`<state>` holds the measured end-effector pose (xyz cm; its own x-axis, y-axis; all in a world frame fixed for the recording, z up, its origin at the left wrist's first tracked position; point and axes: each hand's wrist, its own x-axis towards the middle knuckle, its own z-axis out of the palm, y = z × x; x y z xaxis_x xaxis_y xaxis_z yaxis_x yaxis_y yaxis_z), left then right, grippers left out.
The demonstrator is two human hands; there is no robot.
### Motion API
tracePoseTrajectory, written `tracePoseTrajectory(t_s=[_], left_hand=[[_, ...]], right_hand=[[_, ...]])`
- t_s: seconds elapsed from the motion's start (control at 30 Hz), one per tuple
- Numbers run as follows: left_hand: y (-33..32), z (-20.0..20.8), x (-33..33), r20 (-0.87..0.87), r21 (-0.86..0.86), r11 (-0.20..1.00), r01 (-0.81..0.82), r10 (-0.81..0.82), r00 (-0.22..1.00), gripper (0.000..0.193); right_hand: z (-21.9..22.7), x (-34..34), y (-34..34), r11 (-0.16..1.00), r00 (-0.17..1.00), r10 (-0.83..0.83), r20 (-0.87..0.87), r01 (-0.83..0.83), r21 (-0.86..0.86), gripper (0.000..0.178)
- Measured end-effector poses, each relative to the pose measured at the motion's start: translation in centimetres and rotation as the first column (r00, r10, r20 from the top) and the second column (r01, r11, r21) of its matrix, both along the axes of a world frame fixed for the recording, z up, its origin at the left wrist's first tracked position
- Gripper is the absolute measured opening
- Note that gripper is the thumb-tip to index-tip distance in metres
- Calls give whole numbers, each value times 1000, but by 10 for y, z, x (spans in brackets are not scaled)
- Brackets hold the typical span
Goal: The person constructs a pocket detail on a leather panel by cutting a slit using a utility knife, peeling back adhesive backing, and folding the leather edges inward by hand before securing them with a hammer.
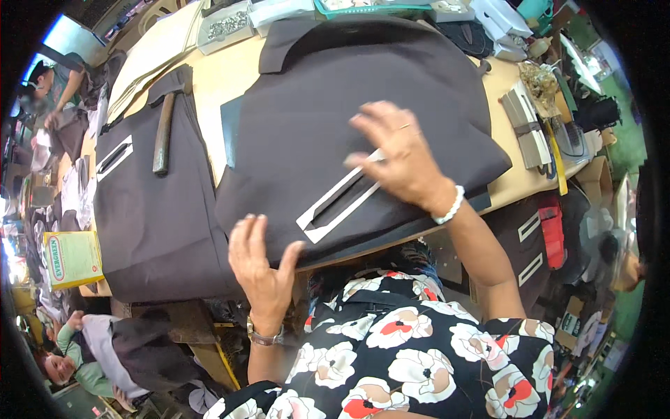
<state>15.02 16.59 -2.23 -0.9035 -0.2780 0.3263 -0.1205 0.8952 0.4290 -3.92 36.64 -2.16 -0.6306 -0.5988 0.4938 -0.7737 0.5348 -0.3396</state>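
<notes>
A large dark brown-grey piece of fabric (300, 140) is spread over the table in front of me, its far edge folded back. Near its front lies a long slot bordered by a white strip (338, 216), set at a slant. Above the upper end of this strip is my right hand (401, 157), fingers spread and slightly blurred, holding nothing. At the fabric's near left edge rests my left hand (259, 269), thumb and fingers apart, also without anything in it.
To the left, a hammer (165, 129) lies on another dark fabric piece (157, 223) with a similar white-edged slot. A box of small metal parts (227, 28) stands at the back. A yellow-and-white tin (73, 260) is at far left. Two people handle cloth on the left.
</notes>
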Motion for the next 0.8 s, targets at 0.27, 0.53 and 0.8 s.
tracePoseTrajectory(t_s=[0.27, 0.53, 0.8], left_hand=[[0, -19, -14, 69, -115, 991, -64, 72, 995, 60], [-3, -10, -15, 202, -87, 994, 60, -42, 978, 62], [-10, -17, -13, 213, -4, 997, 75, -73, 974, 64]], right_hand=[[-23, -43, 35, 782, 784, -587, -202, 614, 105, 45], [-17, -50, 43, 682, 691, -698, -190, 721, 117, 40], [-14, -50, 39, 709, 713, -686, -144, 700, 89, 42]])
